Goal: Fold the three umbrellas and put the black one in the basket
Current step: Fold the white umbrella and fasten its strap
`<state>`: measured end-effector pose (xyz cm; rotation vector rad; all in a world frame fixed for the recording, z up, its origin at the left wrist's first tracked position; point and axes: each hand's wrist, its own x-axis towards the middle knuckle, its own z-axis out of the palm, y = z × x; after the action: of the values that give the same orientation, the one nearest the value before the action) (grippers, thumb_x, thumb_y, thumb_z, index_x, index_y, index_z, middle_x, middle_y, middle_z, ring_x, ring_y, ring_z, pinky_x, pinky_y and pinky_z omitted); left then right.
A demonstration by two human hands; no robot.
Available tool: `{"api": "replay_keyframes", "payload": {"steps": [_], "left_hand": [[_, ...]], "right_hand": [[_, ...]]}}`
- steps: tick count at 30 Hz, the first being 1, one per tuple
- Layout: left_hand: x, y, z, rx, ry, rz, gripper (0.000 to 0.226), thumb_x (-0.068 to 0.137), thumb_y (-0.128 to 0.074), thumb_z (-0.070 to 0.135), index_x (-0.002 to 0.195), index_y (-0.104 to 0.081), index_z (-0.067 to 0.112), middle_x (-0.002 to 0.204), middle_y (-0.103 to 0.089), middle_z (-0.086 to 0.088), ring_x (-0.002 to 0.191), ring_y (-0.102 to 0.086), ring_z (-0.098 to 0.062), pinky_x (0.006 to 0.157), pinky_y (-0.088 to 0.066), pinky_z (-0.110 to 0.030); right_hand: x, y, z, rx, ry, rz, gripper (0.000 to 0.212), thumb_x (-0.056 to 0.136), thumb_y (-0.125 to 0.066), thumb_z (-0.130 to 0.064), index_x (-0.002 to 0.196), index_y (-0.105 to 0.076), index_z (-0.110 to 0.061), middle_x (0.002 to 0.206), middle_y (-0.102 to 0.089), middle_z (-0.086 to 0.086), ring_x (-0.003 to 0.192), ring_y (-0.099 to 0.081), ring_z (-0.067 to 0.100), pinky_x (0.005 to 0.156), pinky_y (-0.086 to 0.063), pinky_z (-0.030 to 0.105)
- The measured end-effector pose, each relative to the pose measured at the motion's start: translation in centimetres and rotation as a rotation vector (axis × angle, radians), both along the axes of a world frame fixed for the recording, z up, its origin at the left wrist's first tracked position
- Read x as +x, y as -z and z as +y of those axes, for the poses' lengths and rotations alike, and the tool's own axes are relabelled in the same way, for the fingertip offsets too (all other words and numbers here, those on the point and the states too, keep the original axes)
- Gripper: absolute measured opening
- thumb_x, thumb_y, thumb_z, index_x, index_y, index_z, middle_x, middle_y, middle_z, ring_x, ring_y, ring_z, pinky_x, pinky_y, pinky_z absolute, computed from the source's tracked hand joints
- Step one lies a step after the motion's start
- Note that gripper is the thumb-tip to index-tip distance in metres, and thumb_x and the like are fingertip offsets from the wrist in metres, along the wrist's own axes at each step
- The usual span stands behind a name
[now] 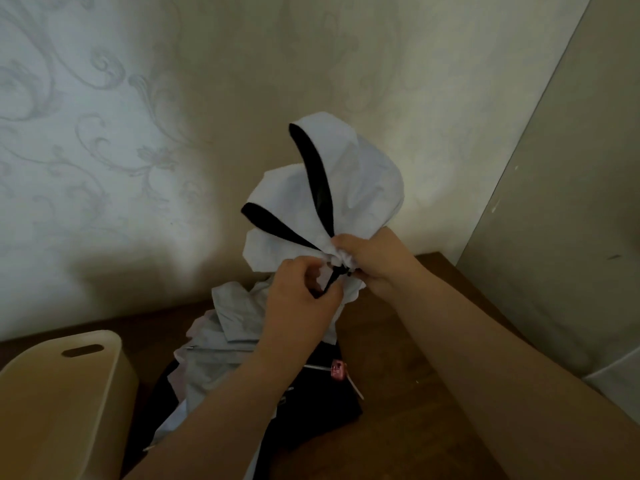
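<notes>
My left hand pinches the black strap while my right hand clamps the bunched neck of the white umbrella, its long axis rising away above the counter, basket far left.

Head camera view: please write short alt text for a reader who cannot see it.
Two bare hands hold up a white umbrella with black lining, the right hand bunching its fabric and the left hand pinching its strap. Below, more umbrellas lie heaped on a wooden table, with a cream basket at left.
</notes>
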<state>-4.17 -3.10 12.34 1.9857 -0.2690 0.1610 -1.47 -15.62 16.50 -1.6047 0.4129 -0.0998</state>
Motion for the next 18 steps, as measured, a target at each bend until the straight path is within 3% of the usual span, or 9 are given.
{"api": "replay_keyframes", "payload": {"steps": [2, 4, 7, 9, 11, 13, 14, 16, 18], "left_hand": [[-0.1, -0.2, 0.1, -0.058, 0.000, 0.194, 0.047, 0.089, -0.078, 0.030, 0.129, -0.056, 0.017, 0.110, -0.055, 0.006, 0.100, -0.054, -0.009, 0.077, -0.043, -0.010], [0.0, -0.1, 0.3, -0.033, 0.061, 0.335, 0.058, 0.091, -0.076, 0.035, 0.140, -0.052, 0.015, 0.115, -0.055, 0.008, 0.105, -0.052, -0.006, 0.084, -0.043, -0.016], [-0.2, -0.1, 0.2, -0.095, 0.172, 0.324, 0.012, 0.097, -0.069, 0.018, 0.108, -0.066, 0.022, 0.092, -0.063, 0.004, 0.086, -0.061, -0.010, 0.075, -0.050, -0.014], [-0.3, 0.4, 0.0, -0.077, 0.226, 0.216, 0.028, 0.101, -0.063, 0.011, 0.089, -0.060, 0.036, 0.090, -0.065, -0.004, 0.082, -0.061, -0.014, 0.076, -0.050, -0.020], [-0.5, 0.5, -0.1, -0.088, 0.247, 0.132, 0.029, 0.103, -0.058, 0.009, 0.096, -0.062, 0.036, 0.089, -0.065, 0.008, 0.080, -0.059, -0.001, 0.074, -0.049, -0.008], [-0.6, 0.6, -0.1, -0.091, 0.257, 0.082, 0.022, 0.103, -0.058, 0.009, 0.115, -0.066, 0.026, 0.092, -0.062, 0.019, 0.083, -0.059, 0.005, 0.074, -0.048, -0.001], [-0.5, 0.7, 0.0, -0.095, 0.261, 0.073, 0.024, 0.103, -0.058, 0.010, 0.121, -0.065, 0.024, 0.093, -0.062, 0.020, 0.085, -0.059, 0.006, 0.075, -0.048, -0.001], [-0.3, 0.5, 0.0, -0.082, 0.274, 0.072, 0.021, 0.103, -0.058, 0.010, 0.115, -0.064, 0.026, 0.091, -0.062, 0.011, 0.081, -0.057, 0.003, 0.074, -0.048, -0.006], [-0.4, 0.2, 0.0, -0.050, 0.262, 0.076, 0.019, 0.103, -0.059, 0.012, 0.101, -0.059, 0.031, 0.087, -0.058, 0.006, 0.073, -0.054, 0.000, 0.068, -0.046, -0.005]], "right_hand": [[0.0, 0.0, -0.4, -0.002, -0.013, -0.023, 0.025, 0.083, -0.067, -0.011, 0.105, -0.059, 0.000, 0.101, -0.066, 0.017, 0.079, -0.065, 0.020, 0.065, -0.053, 0.029], [0.0, 0.2, -0.6, -0.026, -0.032, -0.051, 0.024, 0.084, -0.067, -0.012, 0.101, -0.057, 0.002, 0.097, -0.066, 0.014, 0.083, -0.065, 0.017, 0.063, -0.052, 0.026], [-0.1, 0.7, -0.3, -0.121, -0.032, -0.097, 0.032, 0.081, -0.071, -0.017, 0.097, -0.054, 0.005, 0.088, -0.065, 0.005, 0.073, -0.063, 0.014, 0.060, -0.051, 0.023], [-0.1, 0.8, 0.2, -0.238, 0.000, -0.129, 0.055, 0.076, -0.074, -0.028, 0.114, -0.050, 0.004, 0.097, -0.065, 0.007, 0.077, -0.062, 0.016, 0.066, -0.051, 0.026], [-0.5, 0.6, 0.4, -0.363, 0.038, -0.157, 0.080, 0.078, -0.071, -0.033, 0.141, -0.028, -0.010, 0.100, -0.057, -0.001, 0.082, -0.058, 0.008, 0.076, -0.048, 0.022], [-1.6, 0.0, 0.8, -0.396, 0.043, -0.215, 0.094, 0.087, -0.065, -0.026, 0.148, 0.006, -0.026, 0.090, -0.050, -0.011, 0.069, -0.054, -0.009, 0.064, -0.042, 0.005], [-2.0, -0.2, 0.8, -0.423, 0.037, -0.256, 0.095, 0.089, -0.062, -0.023, 0.147, 0.013, -0.030, 0.097, -0.053, -0.011, 0.074, -0.057, -0.010, 0.062, -0.045, 0.008], [-2.4, -0.8, 0.7, -0.491, -0.006, -0.314, 0.087, 0.092, -0.056, -0.019, 0.148, 0.008, -0.035, 0.122, -0.056, 0.012, 0.099, -0.061, 0.021, 0.074, -0.046, 0.023], [-2.5, -1.4, 0.5, -0.506, -0.071, -0.290, 0.077, 0.094, -0.053, -0.018, 0.147, -0.002, -0.041, 0.126, -0.052, 0.020, 0.100, -0.058, 0.038, 0.076, -0.050, 0.035]]}}
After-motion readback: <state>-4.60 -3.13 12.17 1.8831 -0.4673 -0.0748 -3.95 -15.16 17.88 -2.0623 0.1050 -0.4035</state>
